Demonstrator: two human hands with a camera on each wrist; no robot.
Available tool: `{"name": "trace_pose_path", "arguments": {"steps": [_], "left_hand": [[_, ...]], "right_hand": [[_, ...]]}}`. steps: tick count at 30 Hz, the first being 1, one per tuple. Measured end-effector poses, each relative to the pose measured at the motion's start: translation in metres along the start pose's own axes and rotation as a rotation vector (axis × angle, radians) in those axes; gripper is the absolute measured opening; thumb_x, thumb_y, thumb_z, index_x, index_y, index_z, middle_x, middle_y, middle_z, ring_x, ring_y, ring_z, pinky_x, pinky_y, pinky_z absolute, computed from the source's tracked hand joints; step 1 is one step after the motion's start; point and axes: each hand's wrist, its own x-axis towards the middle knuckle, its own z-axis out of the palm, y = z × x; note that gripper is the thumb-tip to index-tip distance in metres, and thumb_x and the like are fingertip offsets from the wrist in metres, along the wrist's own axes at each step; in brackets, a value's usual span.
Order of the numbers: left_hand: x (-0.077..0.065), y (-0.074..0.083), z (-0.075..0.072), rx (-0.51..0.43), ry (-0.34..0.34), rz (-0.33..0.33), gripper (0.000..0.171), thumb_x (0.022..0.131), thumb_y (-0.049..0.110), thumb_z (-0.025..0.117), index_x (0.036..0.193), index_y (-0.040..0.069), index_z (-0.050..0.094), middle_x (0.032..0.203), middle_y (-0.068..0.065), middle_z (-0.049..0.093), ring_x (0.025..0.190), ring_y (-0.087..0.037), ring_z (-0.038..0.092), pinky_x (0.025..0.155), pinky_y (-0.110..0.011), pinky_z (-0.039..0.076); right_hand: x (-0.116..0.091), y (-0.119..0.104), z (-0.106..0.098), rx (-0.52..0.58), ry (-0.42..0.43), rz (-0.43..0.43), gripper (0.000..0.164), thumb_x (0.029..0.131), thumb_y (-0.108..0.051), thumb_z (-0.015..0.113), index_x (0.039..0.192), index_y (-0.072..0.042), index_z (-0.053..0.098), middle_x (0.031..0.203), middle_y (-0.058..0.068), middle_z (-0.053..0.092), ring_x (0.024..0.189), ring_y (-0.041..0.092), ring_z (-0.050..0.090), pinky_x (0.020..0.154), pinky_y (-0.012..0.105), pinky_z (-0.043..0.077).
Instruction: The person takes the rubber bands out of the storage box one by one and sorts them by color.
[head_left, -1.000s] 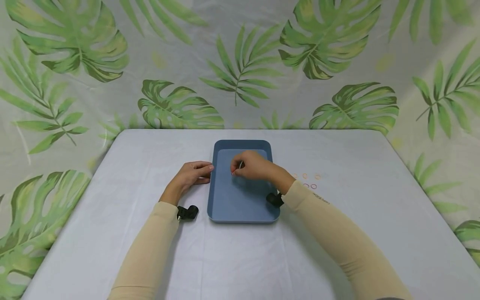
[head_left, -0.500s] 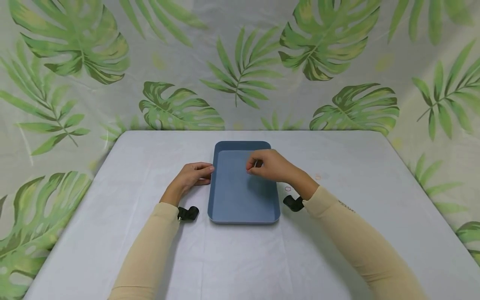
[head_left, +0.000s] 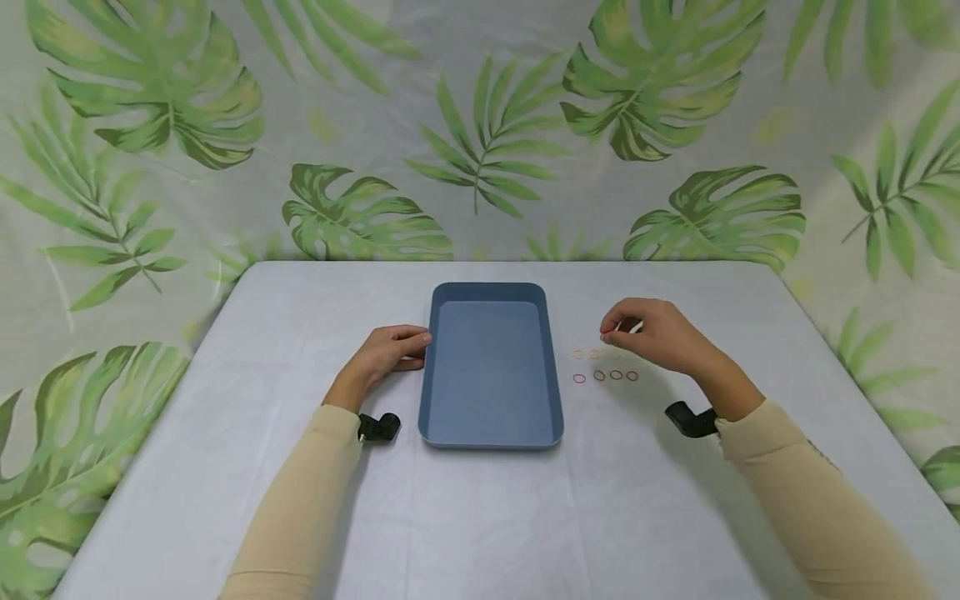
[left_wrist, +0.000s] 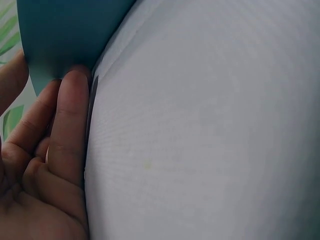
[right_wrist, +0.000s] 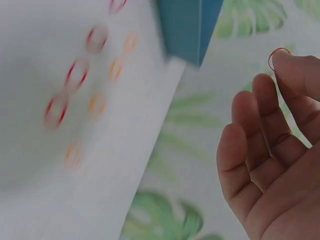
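Note:
My right hand (head_left: 652, 333) is raised to the right of the blue tray (head_left: 489, 367), above rows of small rings. Thumb and index fingertip pinch a thin red ring (right_wrist: 272, 56), with the other fingers loosely bent in the right wrist view. On the white cloth below lie several red rings (head_left: 616, 375) in the nearer row and several orange rings (right_wrist: 97, 105) in the farther one, partly behind the hand in the head view. My left hand (head_left: 386, 354) rests at the tray's left side; straight fingers touch its outer wall (left_wrist: 65, 35), the thumb at the rim.
A white cloth covers the table (head_left: 480, 517). Behind it hangs a leaf-patterned backdrop (head_left: 487, 125). Black wrist cameras (head_left: 692, 419) sit at both cuffs.
My right hand has moved right, from over the tray to above the rings, with the red ring still pinched. More of the rings now show. The left hand stays at the tray.

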Motion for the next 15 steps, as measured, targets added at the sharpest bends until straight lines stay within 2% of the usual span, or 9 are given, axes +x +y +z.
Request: {"name": "trace_pose_path", "arguments": {"steps": [6,15], "left_hand": [[0.001,0.000,0.001,-0.006,-0.003,-0.004,0.048,0.097,0.025,0.065,0.141,0.006,0.056,0.136,-0.016,0.059,0.096,-0.007,0.065,0.090,-0.025,0.060],[-0.001,0.001,0.001,0.006,-0.003,-0.019,0.050,0.097,0.026,0.065,0.142,0.007,0.054,0.137,-0.015,0.058,0.101,-0.010,0.065,0.089,-0.025,0.060]], "right_hand": [[-0.026,0.030,-0.018,-0.040,0.023,0.110,0.007,0.094,-0.020,0.068,0.095,-0.014,0.071,0.101,0.007,0.071,0.087,0.015,0.062,0.067,0.026,0.051],[-0.049,0.065,-0.019,-0.084,0.003,0.172,0.007,0.093,-0.021,0.070,0.092,-0.014,0.071,0.097,0.006,0.072,0.080,0.006,0.060,0.064,0.024,0.048]]}}
